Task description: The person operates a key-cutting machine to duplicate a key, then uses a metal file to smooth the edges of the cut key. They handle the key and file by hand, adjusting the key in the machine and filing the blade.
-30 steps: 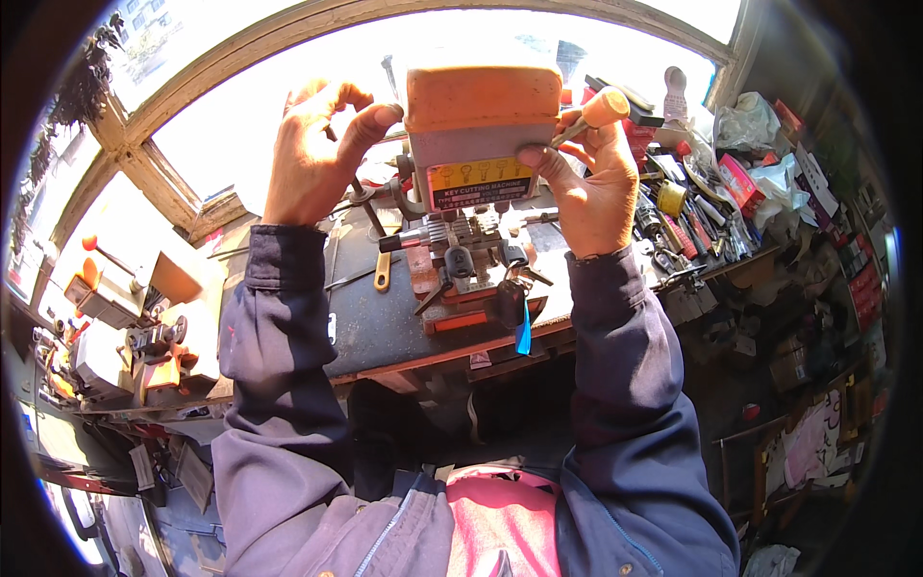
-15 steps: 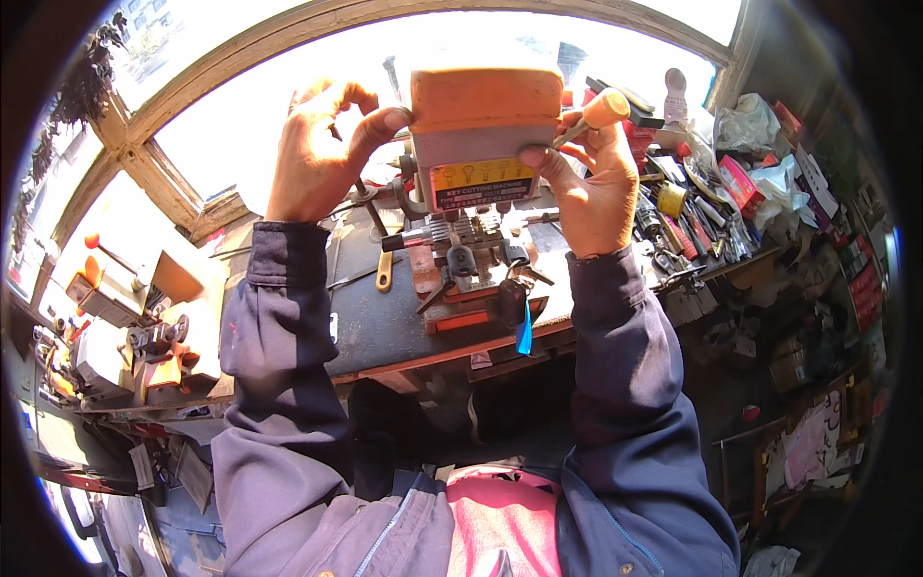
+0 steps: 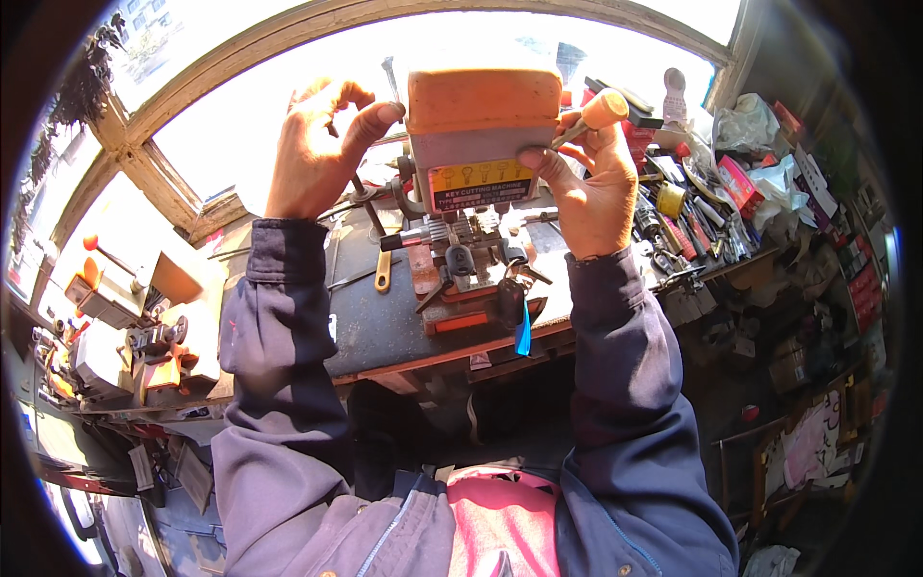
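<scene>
Far-left machine: a second small machine (image 3: 101, 356) is sitting at the left, well apart from both hands.
Left hand: the left hand (image 3: 322, 144) is hovering beside the main machine's left side; fingers are curling, thumb standing apart from the index finger, likely steadying or flanking the housing; cannot tell if the thumb is touching or anything is hiding inside.
Loose tool: an orange-handled tool (image 3: 383, 271) is lying on the worktop (image 3: 375, 327), left of the machine.
Machine: the orange-topped machine (image 3: 481, 101) is standing mid-worktop between the hands, facing the person, probably for easy reach; its housing is blocking the view behind.
Key: a black-headed key (image 3: 460, 260) is sticking out at the near side, seemingly clamped for steadiness.
Blue tag: a blue tag (image 3: 523, 332) is hanging over the near edge.
Right hand: the right hand (image 3: 598, 192) is gripping a round-handled tool (image 3: 605, 109), fingers pinching its shaft, knob pointing up, thumb reaching the machine's right edge.
Right clutter: a tool pile (image 3: 692, 212) and a plastic bag (image 3: 750, 125) are crowding that side, leaving little elbow room.
</scene>
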The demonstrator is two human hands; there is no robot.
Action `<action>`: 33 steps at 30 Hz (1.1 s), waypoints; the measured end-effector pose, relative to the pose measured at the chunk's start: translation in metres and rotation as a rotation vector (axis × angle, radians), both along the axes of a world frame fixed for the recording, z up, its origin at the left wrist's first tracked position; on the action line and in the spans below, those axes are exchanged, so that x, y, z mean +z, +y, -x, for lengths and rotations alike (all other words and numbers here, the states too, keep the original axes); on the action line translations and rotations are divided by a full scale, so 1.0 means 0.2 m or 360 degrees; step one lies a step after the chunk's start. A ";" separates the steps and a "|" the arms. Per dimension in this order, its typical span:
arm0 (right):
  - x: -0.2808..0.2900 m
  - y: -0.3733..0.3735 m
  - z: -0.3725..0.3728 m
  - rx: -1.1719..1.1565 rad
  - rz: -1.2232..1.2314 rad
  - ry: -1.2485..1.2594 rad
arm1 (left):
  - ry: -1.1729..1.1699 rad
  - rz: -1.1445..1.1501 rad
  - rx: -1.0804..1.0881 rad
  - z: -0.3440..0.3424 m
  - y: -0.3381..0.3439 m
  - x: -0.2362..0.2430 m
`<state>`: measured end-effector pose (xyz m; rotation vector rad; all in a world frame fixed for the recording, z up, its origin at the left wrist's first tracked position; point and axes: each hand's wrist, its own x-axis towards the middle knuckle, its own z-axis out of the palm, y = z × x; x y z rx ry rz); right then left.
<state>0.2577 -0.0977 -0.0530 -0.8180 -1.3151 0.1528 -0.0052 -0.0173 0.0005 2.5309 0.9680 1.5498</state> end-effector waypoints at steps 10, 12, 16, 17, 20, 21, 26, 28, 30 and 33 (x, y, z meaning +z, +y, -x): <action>0.00 -0.01 0.00 0.0033 0.0011 0.0027 | 0.0013 0.0049 -0.0005 0.00 0.01 0.02; 0.00 -0.01 0.00 0.0040 0.0013 0.0029 | 0.0009 0.0049 -0.0003 0.00 0.01 0.02; 0.00 -0.01 0.01 0.0058 0.0018 0.0063 | 0.0000 0.0047 0.0009 -0.01 0.01 0.03; 0.00 -0.01 0.00 0.0050 0.0004 0.0047 | -0.0009 0.0043 0.0010 -0.01 0.01 0.03; 0.01 0.00 0.00 0.0036 -0.0014 0.0011 | -0.0006 0.0101 0.0009 0.00 0.02 0.02; 0.01 -0.01 0.00 0.0035 -0.0004 0.0009 | -0.0004 0.0064 0.0019 -0.01 0.02 0.02; 0.01 -0.02 0.01 0.0038 0.0022 0.0029 | -0.0009 -0.0020 -0.0009 -0.01 0.06 0.00; 0.01 -0.01 0.01 0.0051 -0.0003 0.0027 | -0.0034 -0.0009 -0.0031 -0.02 0.07 0.00; 0.01 -0.01 0.01 0.0040 0.0005 0.0020 | -0.0031 -0.0032 -0.0017 -0.02 0.08 0.00; 0.01 -0.02 0.01 0.0051 0.0011 0.0015 | 0.0014 0.0021 0.0062 -0.01 0.08 0.01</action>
